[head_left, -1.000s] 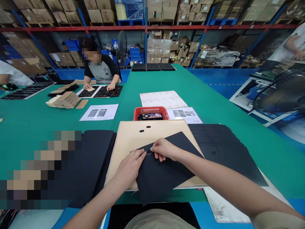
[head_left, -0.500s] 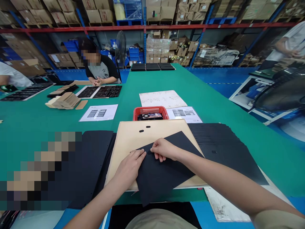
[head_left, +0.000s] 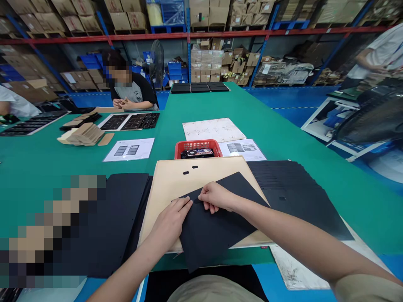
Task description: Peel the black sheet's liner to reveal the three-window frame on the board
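Both hands (head_left: 192, 209) on black sheet (head_left: 214, 228)

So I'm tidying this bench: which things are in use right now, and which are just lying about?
In use:
left hand and right hand, both on the black angled sheet
tan cardboard board beneath

Lying about:
red plastic basket
printed white paper
fanned stack of black sheets

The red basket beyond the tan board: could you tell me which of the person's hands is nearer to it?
Right. The right hand lies on the black sheet just below the red basket; the left hand sits lower and further left.
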`<state>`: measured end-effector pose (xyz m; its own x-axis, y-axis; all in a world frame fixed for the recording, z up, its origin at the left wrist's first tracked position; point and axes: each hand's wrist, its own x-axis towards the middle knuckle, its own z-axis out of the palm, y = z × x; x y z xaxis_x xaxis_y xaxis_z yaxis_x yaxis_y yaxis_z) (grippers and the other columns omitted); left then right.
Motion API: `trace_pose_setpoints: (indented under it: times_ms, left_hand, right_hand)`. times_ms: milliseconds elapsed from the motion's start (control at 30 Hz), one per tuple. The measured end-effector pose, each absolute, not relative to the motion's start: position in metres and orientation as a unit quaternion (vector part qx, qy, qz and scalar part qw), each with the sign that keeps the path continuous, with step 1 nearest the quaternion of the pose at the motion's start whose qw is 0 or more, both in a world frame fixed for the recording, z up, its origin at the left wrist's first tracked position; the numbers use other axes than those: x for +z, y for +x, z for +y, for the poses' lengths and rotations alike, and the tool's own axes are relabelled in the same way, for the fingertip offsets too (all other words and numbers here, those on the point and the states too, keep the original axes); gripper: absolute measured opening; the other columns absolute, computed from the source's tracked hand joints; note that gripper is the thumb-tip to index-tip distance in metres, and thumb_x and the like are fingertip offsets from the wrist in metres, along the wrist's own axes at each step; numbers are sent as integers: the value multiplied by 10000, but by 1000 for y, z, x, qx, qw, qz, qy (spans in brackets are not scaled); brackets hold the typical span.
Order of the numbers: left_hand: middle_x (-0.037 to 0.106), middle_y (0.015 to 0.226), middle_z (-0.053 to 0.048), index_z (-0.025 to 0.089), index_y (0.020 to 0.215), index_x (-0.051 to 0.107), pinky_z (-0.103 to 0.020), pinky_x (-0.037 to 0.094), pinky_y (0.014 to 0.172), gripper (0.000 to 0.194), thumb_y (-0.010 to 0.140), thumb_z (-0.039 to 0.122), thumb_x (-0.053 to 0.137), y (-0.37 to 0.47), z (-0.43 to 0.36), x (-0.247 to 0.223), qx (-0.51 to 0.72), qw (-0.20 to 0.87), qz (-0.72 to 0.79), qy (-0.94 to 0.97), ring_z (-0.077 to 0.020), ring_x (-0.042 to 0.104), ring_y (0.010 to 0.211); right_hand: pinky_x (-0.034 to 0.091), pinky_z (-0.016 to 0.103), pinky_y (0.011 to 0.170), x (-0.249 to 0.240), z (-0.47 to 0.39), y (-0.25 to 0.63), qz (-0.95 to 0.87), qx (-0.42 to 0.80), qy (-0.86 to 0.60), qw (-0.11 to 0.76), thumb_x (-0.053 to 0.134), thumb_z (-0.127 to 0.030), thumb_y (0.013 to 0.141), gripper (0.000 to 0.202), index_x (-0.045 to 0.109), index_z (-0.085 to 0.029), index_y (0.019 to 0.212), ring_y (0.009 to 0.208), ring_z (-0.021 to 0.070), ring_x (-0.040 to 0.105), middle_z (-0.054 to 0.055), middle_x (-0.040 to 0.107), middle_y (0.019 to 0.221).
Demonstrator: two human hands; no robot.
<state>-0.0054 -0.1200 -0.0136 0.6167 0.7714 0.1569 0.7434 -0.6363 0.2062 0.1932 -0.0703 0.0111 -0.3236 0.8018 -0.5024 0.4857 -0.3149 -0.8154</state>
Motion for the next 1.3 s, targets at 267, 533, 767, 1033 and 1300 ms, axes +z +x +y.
trace_pose_setpoints:
  times_ms: [267,533,767,1033,1300]
  left_hand:
    - [582,1283,-70,209,1268,541,-356,487,964,540,822,-23,342,-5,-120,-12,102,44,423,899,-203,537,1166]
    - [581,1283,-90,174,1278,530,-356,501,943,528,834,-21,322,-5,-120,-12,83,25,421,903,-213,540,1164]
    - [570,1294,-101,204,1306,511,-388,504,935,550,828,-25,363,-6,-120,-15,83,10,409,909,-234,539,1171]
    - [561,1304,-96,212,1310,507,-387,505,935,566,824,-42,369,-3,-122,-12,55,-14,412,909,-237,534,1173]
    - [544,1312,-95,216,1327,490,-400,483,954,588,820,-46,347,-5,-122,-14,64,1,414,908,-240,512,1175]
  right_hand:
    - [330,152,289,9,-70,193,-570,581,-565,136,492,-111,853,277,507,-167,581,328,80,496,-18,580,472]
    - [340,147,291,11,-71,192,-575,578,-563,139,482,-109,856,282,501,-168,580,329,75,495,-27,571,465]
    - [336,152,286,2,-70,194,-580,575,-559,142,504,-123,847,267,509,-167,584,335,87,508,-22,580,469]
    - [369,153,299,0,-70,195,-568,587,-553,161,475,-138,863,252,535,-152,619,345,92,526,-5,611,498]
    - [424,153,350,18,-76,221,-508,611,-566,219,402,-144,931,200,584,-113,853,408,85,564,23,661,641]
